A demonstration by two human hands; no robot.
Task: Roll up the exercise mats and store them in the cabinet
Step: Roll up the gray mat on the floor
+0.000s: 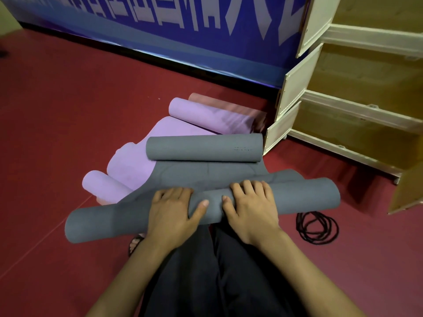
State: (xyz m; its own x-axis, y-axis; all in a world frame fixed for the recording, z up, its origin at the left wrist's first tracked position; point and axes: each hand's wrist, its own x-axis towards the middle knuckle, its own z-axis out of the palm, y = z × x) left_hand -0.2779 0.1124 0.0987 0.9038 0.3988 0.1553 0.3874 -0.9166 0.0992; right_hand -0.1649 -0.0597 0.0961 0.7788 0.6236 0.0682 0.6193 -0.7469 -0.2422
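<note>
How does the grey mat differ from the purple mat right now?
The grey mat is gripped by the left hand and right hand at its near roll; the purple mat lies untouched. The grey mat lies nearer the person, partly over the purple mat. Both are curled at both ends with a flat stretch between, on the red floor.

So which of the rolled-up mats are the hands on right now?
The grey roll nearest the person: left hand and right hand both grip it. The other grey roll and the purple rolls lie untouched beyond.
</note>
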